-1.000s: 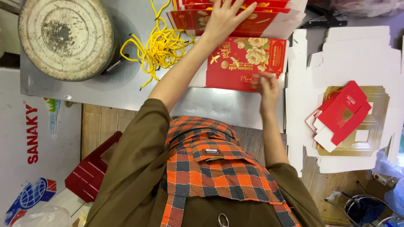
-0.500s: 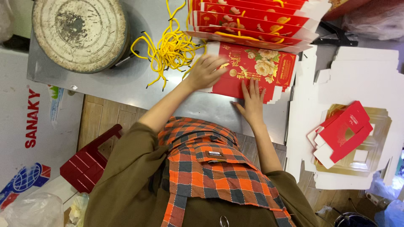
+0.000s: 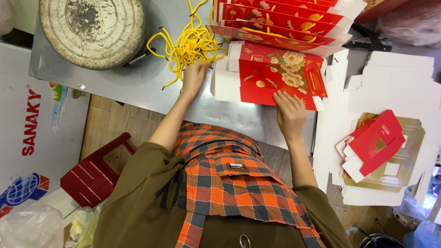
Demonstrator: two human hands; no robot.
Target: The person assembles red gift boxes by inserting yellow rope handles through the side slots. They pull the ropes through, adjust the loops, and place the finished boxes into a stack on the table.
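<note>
Since half a second ago the left hand (image 3: 195, 76) has left the red cardboard sheet (image 3: 280, 76) and gone over to the heap of yellow cords (image 3: 195, 43), while the right hand (image 3: 290, 112) has stayed on the sheet's near edge.

Seen from the head camera, the left hand lies at the near edge of the cords, fingers reaching into the strands; whether they have closed on one cannot be told. The right hand rests flat, fingers spread apart, on the lower right part of the flat red sheet with its flower print and white flaps. That sheet lies on the grey metal table (image 3: 138, 87), just in front of the person. Touching its far edge is a fanned stack of red sheets (image 3: 280, 18) of the same kind. At the table's far left stands a round, worn white lid (image 3: 92, 30). To the right, on white die-cut cardboard (image 3: 390, 87), lie gold trays (image 3: 395, 160) with a folded red box (image 3: 374, 142) on top. A dark red stool (image 3: 94, 177) stands on the floor at the left.
</note>
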